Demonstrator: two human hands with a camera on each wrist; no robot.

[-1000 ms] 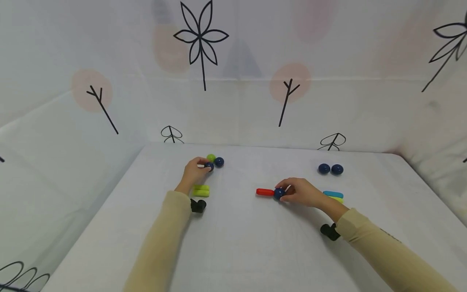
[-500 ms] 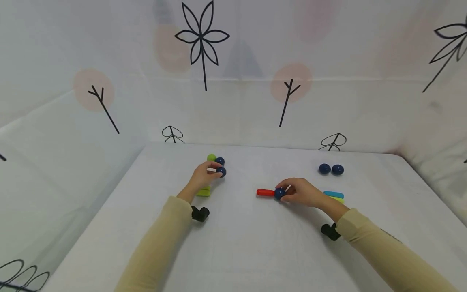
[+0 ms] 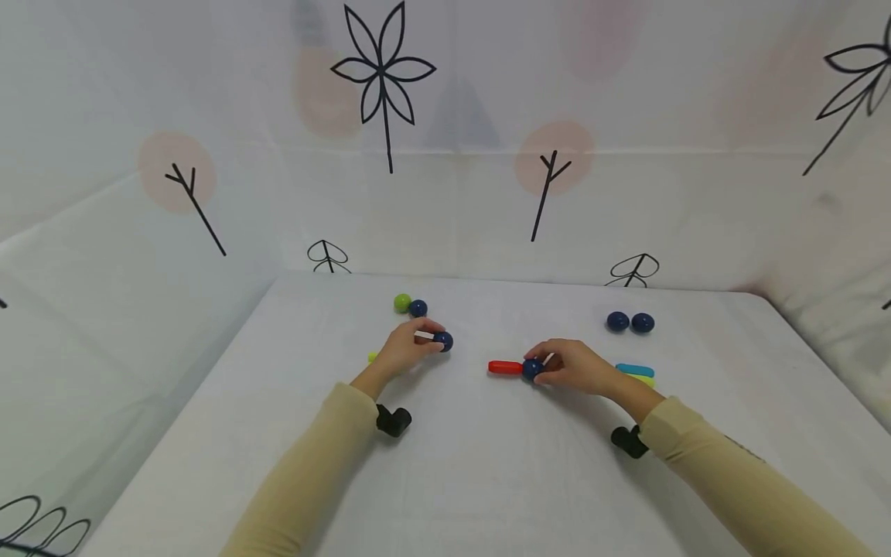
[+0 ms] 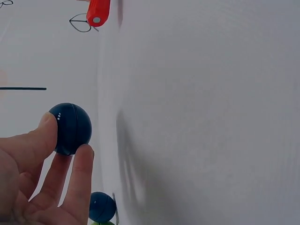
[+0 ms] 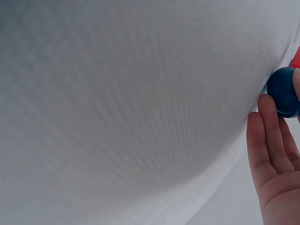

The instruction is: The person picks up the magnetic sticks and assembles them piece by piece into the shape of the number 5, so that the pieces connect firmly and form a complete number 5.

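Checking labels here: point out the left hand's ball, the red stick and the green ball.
Held ball (image 4: 73, 129), left wrist view: its uncovered middle.
Red stick (image 3: 504, 367), head view: its mid-length.
Green ball (image 3: 402, 302), head view: its middle.

Our left forearm (image 3: 309, 468) and right forearm (image 3: 741, 473), in tan sleeves, slant forward and inward. Our left hand (image 3: 405, 348) pinches between thumb and fingertips; our right hand (image 3: 574, 367) pinches likewise, fingertips pointing leftward.

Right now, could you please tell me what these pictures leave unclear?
Head view: the lime piece beyond its tip, behind the left grip.
Head view: part of the yellow stick, behind the right forearm.
Left wrist view: most of the lime ball, past the bottom edge.
Right wrist view: most of the red stick, past the right edge.
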